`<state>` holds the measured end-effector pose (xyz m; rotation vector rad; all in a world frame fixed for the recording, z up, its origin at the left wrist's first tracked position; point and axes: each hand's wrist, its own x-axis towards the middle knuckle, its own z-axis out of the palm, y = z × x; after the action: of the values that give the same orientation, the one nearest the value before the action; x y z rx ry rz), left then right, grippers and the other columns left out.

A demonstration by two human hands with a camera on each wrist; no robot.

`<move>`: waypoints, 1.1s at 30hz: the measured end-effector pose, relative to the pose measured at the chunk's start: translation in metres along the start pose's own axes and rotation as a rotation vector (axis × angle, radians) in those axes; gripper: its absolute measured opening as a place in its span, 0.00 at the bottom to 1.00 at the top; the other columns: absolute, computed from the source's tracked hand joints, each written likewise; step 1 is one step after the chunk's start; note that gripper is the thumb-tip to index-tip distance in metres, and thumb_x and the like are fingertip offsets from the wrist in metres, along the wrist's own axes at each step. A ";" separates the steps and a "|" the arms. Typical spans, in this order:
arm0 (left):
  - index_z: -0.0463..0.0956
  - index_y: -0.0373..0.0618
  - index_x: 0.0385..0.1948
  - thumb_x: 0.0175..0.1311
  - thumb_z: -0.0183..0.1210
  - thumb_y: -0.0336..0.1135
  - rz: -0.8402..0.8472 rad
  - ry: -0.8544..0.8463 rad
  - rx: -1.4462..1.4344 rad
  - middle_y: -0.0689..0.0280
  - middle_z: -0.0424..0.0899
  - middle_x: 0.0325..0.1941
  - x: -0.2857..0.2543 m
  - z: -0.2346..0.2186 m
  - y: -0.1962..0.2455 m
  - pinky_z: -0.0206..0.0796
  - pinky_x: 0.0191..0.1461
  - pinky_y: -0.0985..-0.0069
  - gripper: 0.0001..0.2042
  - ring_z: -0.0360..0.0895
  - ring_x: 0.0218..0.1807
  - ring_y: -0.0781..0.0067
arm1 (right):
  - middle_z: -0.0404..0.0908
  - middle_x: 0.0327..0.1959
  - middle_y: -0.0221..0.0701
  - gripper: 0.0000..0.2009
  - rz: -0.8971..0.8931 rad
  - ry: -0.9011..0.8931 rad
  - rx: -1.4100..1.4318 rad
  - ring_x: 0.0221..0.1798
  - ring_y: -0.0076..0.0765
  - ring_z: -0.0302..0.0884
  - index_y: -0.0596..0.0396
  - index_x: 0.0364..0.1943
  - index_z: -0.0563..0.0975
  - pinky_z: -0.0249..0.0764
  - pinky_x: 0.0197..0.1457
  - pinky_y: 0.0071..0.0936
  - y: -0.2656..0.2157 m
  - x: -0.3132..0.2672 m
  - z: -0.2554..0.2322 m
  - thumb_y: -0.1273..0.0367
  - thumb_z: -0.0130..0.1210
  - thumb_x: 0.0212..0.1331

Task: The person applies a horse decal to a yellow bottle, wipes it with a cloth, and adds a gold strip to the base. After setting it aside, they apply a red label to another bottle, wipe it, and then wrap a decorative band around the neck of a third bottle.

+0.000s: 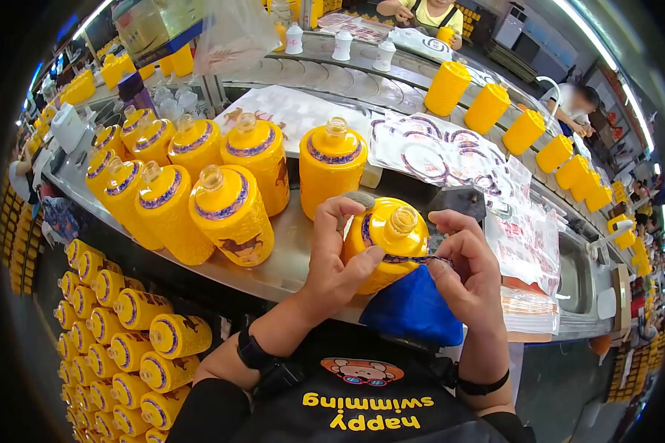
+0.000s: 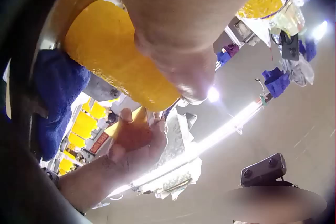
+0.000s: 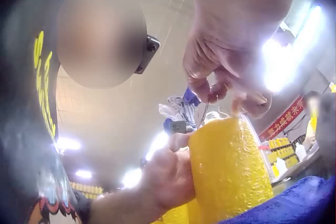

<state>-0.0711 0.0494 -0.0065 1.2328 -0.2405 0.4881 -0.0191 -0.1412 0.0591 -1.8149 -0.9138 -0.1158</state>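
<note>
1. A person's left hand (image 1: 332, 258) is gripping a yellow bottle (image 1: 388, 240) that is resting tilted on a blue cloth (image 1: 414, 306) at the steel counter's (image 1: 281, 269) near edge, fingers curled round the body and thumb pressing on its shoulder.
2. The right hand (image 1: 469, 269), at the bottle's three o'clock, is pinching a purple patterned strip (image 1: 414, 259) between thumb and fingertips, pulling it taut round the shoulder.
3. Judging risk: the strip could be going on crooked or wrinkling if the pull slackens – the bottle could also be rolling off the cloth.
4. At ten o'clock, banded bottles (image 1: 199, 184) are crowding close; an elbow could be knocking them.
5. Only the head view is showing the strip and the band – the right wrist view is showing the bottle's pebbled side instead.
</note>
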 end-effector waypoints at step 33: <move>0.56 0.41 0.56 0.63 0.53 0.26 0.011 -0.002 -0.115 0.59 0.61 0.56 0.001 0.001 0.002 0.49 0.72 0.72 0.21 0.60 0.64 0.69 | 0.74 0.53 0.42 0.07 -0.051 0.008 -0.177 0.39 0.30 0.72 0.58 0.25 0.74 0.70 0.45 0.26 -0.031 0.007 0.003 0.74 0.63 0.49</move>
<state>-0.0706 0.0489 -0.0039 1.1203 -0.2734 0.4761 -0.0345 -0.1302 0.0850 -1.9525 -0.9701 -0.2422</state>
